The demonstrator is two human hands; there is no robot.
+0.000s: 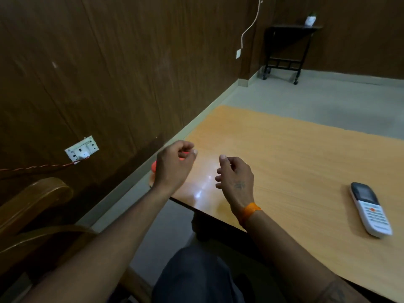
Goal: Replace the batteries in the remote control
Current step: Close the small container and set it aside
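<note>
1. No brand or lettering can be read on anything in view; the remote's keys are too blurred to make out.
2. The remote control (370,209) is white with a dark display end and a red key among rows of pale keys. It lies face up near the right side of the orange wood-grain worktop (295,154), well apart from both hands.
3. The left hand (172,165) hovers over the worktop's left corner, fingers loosely curled and gripping nothing visible; an orange-red object (154,165) shows partly behind it, too hidden to identify.
4. The right hand (235,179), with an orange wristband (250,212), hangs beside it, half curled and empty.
5. A wall socket (81,149) sits on the brown panelled wall at left; a black trolley table (286,47) stands in the far corner.
</note>
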